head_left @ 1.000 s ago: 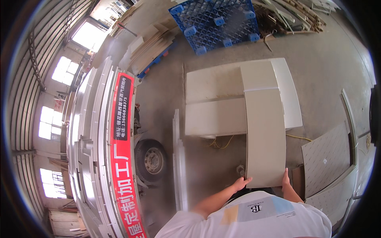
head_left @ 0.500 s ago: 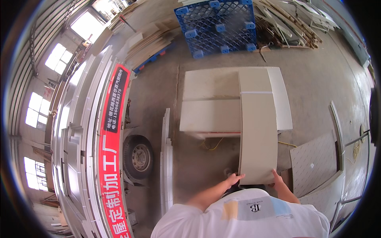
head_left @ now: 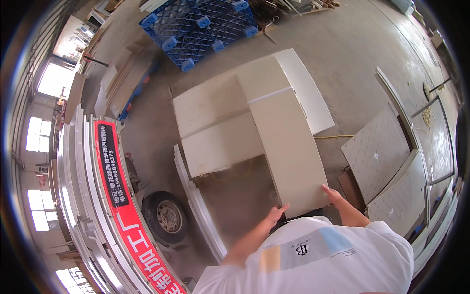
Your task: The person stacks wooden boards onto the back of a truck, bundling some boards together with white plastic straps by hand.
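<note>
floor [head_left: 357, 73]: smooth, grey
long panel [head_left: 293, 152]: flat, beige, rectangular, far end over pale boards [head_left: 220, 144]
our grip: left hand [head_left: 277, 213] and right hand [head_left: 334, 195] grasping its near end by opposite edges
pallet [head_left: 205, 36]: blue lattice

Diffuse daylight enters at left through windows [head_left: 40, 133] overexposed to white. The floor [head_left: 352, 63] is moderately bright at right, dimmer left of the panel [head_left: 293, 152], where haze softens detail. Glare spots a glossy sheet [head_left: 435, 147]. Fisheye distortion bows straight edges; the rim darkens to black, fringed blue.
</note>
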Demonstrator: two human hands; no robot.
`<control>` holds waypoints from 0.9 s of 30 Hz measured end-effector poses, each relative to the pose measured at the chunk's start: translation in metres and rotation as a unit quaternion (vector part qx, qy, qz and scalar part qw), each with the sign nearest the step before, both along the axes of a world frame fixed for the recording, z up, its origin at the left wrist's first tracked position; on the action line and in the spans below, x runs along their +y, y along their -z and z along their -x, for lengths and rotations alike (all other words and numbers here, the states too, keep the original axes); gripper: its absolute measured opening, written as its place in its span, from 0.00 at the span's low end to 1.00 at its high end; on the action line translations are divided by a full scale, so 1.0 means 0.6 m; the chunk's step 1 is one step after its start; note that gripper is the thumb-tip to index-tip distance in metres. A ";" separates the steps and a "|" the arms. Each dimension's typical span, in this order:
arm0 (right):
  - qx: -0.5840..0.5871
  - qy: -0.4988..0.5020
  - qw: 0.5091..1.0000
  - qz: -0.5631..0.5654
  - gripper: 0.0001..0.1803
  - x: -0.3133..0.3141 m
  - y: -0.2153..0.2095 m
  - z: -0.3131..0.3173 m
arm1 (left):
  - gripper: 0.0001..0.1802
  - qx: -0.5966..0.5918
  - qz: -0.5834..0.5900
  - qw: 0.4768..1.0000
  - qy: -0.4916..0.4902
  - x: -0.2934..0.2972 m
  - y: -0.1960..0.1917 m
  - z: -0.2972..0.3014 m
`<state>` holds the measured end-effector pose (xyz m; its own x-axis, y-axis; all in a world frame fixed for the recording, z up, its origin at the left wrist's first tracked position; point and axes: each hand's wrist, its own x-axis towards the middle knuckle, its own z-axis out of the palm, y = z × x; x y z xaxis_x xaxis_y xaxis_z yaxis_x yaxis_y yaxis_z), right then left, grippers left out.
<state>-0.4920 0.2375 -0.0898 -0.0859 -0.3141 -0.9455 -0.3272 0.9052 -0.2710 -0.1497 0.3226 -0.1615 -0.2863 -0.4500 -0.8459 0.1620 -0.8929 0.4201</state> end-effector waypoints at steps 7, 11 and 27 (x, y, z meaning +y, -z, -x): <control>0.031 -0.050 0.996 0.060 0.47 0.021 -0.027 -0.009 | 0.30 -0.080 0.022 0.994 0.074 -0.035 -0.128 -0.024; 0.040 -0.067 0.994 0.083 0.44 -0.016 -0.053 -0.037 | 0.31 -0.166 0.018 0.980 0.110 -0.048 -0.097 -0.046; 0.148 -0.084 0.945 0.280 0.38 -0.417 0.083 -0.093 | 0.36 -0.423 0.228 0.852 0.209 -0.518 -0.116 -0.067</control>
